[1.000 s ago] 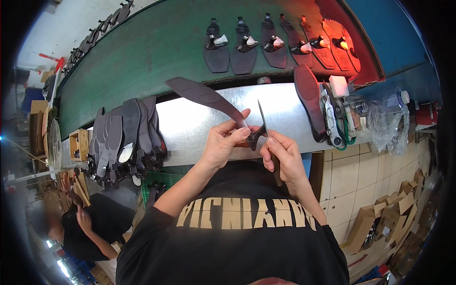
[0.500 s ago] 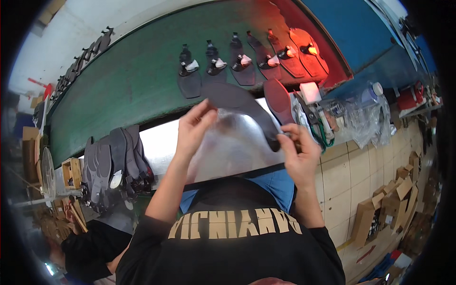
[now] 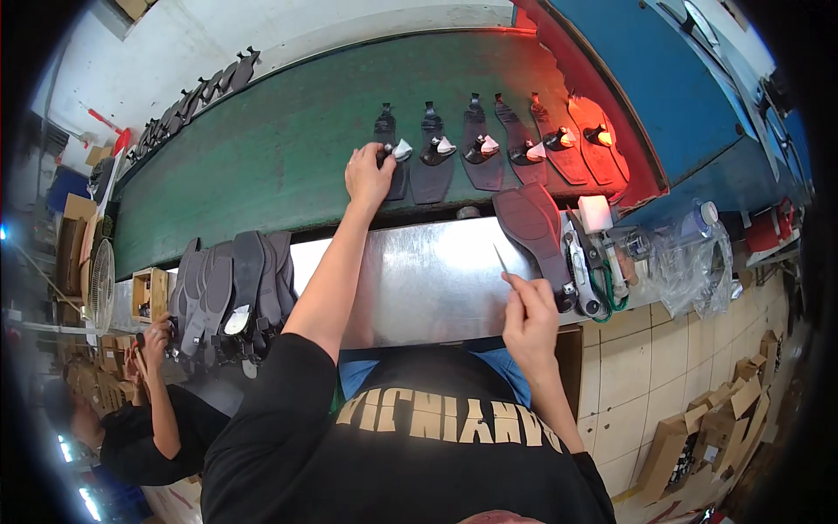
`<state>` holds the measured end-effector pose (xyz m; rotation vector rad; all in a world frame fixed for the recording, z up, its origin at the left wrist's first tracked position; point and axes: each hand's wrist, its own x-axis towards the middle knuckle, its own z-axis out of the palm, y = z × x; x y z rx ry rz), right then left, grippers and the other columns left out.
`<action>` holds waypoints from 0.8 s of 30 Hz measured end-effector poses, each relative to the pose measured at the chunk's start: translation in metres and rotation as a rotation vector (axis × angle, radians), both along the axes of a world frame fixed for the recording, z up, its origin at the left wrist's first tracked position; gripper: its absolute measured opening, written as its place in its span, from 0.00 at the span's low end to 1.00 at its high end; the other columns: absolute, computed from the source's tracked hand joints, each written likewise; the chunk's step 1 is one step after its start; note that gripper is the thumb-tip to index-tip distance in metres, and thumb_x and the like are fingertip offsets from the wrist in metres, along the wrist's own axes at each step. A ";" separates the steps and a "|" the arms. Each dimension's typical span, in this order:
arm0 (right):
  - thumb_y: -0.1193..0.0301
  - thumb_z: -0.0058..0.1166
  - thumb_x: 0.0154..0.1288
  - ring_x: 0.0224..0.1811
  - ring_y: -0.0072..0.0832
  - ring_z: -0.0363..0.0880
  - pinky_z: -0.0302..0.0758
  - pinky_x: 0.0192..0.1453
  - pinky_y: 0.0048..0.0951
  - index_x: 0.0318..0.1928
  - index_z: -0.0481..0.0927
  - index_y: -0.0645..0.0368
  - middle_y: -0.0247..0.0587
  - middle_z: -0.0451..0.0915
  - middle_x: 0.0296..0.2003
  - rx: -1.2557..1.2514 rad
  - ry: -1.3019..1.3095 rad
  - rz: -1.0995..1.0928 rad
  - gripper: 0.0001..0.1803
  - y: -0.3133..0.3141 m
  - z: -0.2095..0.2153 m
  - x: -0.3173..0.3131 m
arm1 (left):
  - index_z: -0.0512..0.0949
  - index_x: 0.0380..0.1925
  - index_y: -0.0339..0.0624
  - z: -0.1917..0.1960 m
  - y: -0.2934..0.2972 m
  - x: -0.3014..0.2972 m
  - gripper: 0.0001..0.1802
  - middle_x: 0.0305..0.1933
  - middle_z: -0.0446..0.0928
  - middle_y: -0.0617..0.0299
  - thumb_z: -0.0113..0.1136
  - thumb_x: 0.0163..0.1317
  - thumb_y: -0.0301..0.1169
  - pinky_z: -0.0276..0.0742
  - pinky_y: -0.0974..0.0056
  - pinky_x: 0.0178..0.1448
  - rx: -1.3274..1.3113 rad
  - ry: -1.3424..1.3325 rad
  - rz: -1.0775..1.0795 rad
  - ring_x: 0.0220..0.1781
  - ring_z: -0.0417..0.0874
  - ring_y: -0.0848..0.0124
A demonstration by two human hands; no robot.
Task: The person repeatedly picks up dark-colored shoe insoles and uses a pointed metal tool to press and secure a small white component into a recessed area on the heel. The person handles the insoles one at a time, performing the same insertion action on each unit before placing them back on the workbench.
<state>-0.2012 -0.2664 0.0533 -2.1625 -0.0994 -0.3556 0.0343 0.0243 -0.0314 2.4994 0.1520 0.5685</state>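
Note:
My left hand (image 3: 368,175) reaches out over the green conveyor belt (image 3: 262,157) and rests on a dark shoe sole (image 3: 388,162) with a small grey part on it, the leftmost of a row of several such soles (image 3: 489,153). My right hand (image 3: 528,314) stays near the front edge of the shiny metal bench (image 3: 419,279) and grips a thin pointed tool (image 3: 502,260), its tip pointing up and away from me.
A stack of dark soles (image 3: 231,293) lies at the bench's left end. Another sole (image 3: 532,227), scissors (image 3: 580,271), a white block and a plastic bag (image 3: 698,258) sit at the right. A second person (image 3: 148,410) works lower left. Red light falls on the belt's right end.
The sole I held with both hands now lies on the belt under my outstretched left hand. My right hand has dropped to the bench with the thin tool.

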 end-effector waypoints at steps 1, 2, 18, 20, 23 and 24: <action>0.79 0.51 0.61 0.34 0.40 0.74 0.72 0.40 0.35 0.46 0.81 0.61 0.43 0.73 0.33 -0.052 -0.035 -0.004 0.13 0.005 -0.011 0.007 | 0.78 0.40 0.43 0.002 -0.006 -0.007 0.18 0.45 0.81 0.51 0.64 0.52 0.40 0.67 0.50 0.63 0.018 -0.025 0.014 0.57 0.75 0.47; 0.79 0.52 0.60 0.34 0.40 0.74 0.72 0.41 0.36 0.46 0.81 0.60 0.43 0.73 0.33 -0.106 -0.068 -0.007 0.13 0.008 -0.019 0.013 | 0.78 0.40 0.44 0.014 -0.016 -0.019 0.18 0.44 0.80 0.52 0.65 0.50 0.39 0.68 0.50 0.61 0.025 0.009 0.031 0.52 0.77 0.49; 0.67 0.60 0.64 0.53 0.36 0.74 0.69 0.60 0.37 0.43 0.70 0.60 0.49 0.75 0.50 0.867 0.147 0.320 0.15 0.010 0.004 0.042 | 0.81 0.37 0.40 0.121 -0.057 -0.149 0.11 0.36 0.81 0.68 0.68 0.52 0.23 0.73 0.71 0.49 -1.344 0.186 -0.273 0.38 0.79 0.79; 0.64 0.61 0.63 0.54 0.36 0.75 0.66 0.65 0.41 0.37 0.67 0.58 0.48 0.76 0.48 1.244 0.099 0.552 0.16 0.020 0.019 0.049 | 0.81 0.36 0.41 0.130 -0.068 -0.193 0.10 0.34 0.80 0.70 0.66 0.53 0.22 0.73 0.71 0.50 -1.500 0.471 -0.292 0.39 0.79 0.78; 0.69 0.61 0.60 0.53 0.36 0.76 0.66 0.65 0.43 0.35 0.66 0.58 0.46 0.76 0.42 1.188 0.150 0.493 0.15 0.033 0.048 0.039 | 0.81 0.40 0.39 0.113 -0.071 -0.220 0.11 0.44 0.81 0.61 0.64 0.55 0.22 0.77 0.67 0.54 -1.712 0.531 -0.474 0.46 0.81 0.73; 0.71 0.60 0.60 0.53 0.36 0.76 0.66 0.65 0.44 0.35 0.66 0.58 0.46 0.76 0.41 1.140 0.086 0.524 0.14 0.032 0.048 0.040 | 0.80 0.41 0.38 0.113 -0.073 -0.222 0.12 0.47 0.81 0.57 0.62 0.56 0.21 0.79 0.64 0.55 -1.723 0.494 -0.484 0.48 0.82 0.70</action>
